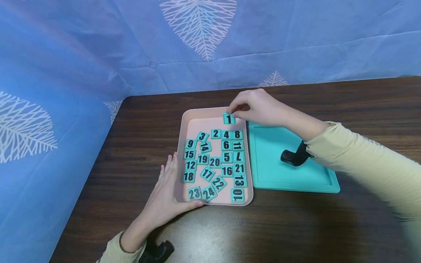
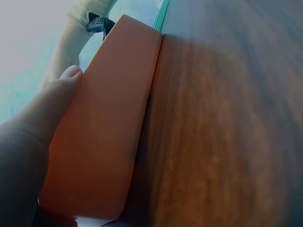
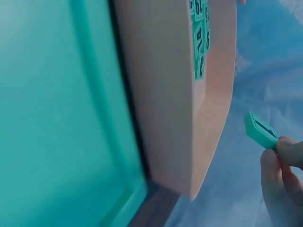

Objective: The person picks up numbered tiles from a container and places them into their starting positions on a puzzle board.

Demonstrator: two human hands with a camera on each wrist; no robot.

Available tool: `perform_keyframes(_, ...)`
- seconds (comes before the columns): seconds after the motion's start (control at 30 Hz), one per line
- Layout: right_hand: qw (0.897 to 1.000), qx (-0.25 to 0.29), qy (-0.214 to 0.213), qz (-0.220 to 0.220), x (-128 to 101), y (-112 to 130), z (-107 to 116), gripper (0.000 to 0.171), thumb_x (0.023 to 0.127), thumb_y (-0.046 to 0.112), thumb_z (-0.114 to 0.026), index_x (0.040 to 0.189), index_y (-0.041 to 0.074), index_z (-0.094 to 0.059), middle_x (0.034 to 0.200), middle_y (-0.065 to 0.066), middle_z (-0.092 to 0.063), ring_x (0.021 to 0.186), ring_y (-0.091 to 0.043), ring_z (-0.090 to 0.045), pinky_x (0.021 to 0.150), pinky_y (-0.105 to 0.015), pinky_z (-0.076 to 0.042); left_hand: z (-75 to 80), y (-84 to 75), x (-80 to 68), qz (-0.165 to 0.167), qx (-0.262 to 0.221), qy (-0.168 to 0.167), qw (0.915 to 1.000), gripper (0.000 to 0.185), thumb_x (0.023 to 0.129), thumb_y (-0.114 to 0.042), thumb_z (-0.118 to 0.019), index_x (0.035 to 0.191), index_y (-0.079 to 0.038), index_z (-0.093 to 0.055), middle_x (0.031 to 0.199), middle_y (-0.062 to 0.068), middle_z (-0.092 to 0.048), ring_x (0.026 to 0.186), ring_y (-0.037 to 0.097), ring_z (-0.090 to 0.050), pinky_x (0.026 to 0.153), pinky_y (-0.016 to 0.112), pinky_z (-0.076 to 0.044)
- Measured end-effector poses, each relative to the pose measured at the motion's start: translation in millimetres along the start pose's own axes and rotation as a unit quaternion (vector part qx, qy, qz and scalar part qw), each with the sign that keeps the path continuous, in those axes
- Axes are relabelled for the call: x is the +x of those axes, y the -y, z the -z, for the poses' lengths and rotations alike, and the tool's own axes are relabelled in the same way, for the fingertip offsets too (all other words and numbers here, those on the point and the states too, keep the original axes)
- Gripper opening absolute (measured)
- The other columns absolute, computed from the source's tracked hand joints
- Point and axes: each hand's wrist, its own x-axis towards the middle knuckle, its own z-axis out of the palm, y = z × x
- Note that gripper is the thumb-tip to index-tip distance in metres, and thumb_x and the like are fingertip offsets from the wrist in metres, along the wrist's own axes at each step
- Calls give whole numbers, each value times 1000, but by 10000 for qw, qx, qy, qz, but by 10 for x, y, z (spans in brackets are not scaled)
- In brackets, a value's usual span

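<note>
Pinching a numbered tile above a pink tray of tiles.

Right hand (image 1: 260,107), fingertips together, clamped on the teal tile (image 1: 228,118) marked "1", digit upright, lifted over the far rim of the pink tray (image 1: 184,126). Left hand (image 1: 166,193) flat against the tray's left wall, fingers straight and together, thumb along the near edge. Inside the tray, loose teal tiles numbered 2 to 24, some tilted. Teal board (image 1: 279,171) touching the tray's right side, on the wooden table (image 1: 329,226).
</note>
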Motion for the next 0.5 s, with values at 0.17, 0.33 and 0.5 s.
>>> perform_keyframes(0.17,9996,-79,-82,-249,-216,-162,73,17,88,5,-66,103,8,-74,101,-5,-67,87,-19,-61,70,-36,-50,1,5,11,-44,-90,22,9999,129,64,-71,-72,154,-17,3,160,6,-3,146,24,0,115,51,-8)
perform_keyframes(0.33,9978,77,67,-660,-377,-272,99,15,90,6,-64,101,9,-73,100,-5,-66,81,-18,-60,67,-36,-49,0,6,9,-19,-174,48,9998,128,65,-69,-73,154,-16,3,160,7,-2,146,24,0,115,51,-8)
perform_keyframes(0.5,9950,165,321,-936,-452,-381,71,14,90,6,-64,101,7,-72,98,-5,-66,79,-18,-59,66,-36,-49,-2,10,2,-36,-204,6,9998,128,65,-69,-73,154,-16,2,160,7,-3,145,24,0,115,50,-8)
